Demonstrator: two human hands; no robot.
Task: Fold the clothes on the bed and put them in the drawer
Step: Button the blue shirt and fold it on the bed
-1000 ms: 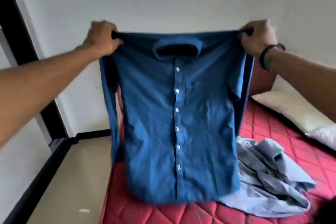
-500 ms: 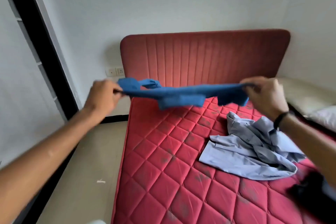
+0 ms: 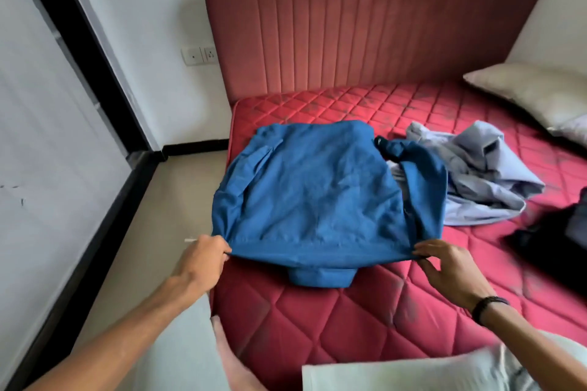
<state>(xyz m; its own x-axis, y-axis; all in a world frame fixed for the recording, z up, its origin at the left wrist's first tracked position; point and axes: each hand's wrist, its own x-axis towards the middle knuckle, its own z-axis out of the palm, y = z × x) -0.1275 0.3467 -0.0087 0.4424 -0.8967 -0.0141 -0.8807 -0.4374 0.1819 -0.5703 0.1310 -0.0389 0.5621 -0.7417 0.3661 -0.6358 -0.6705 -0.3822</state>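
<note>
— Head view, what have I got?
— Blue shirt (image 3: 314,200) lies back-up, wrinkled, mid-frame on the red mattress (image 3: 333,320), collar nearest me.
— Fingers?
— My left hand (image 3: 203,259) and right hand (image 3: 451,267) each pinch 1 shoulder corner. No writing I can read.

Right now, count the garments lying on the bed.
3: a blue shirt spread near the bed's left edge, a pale blue shirt crumpled beside it, a dark garment at right. Others may be out of frame.

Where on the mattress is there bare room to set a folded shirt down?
Bare mattress lies nearest the person, below the blue shirt, and between it and the headboard. It is crowded to the right: pale blue shirt, dark garment, pillow.
</note>
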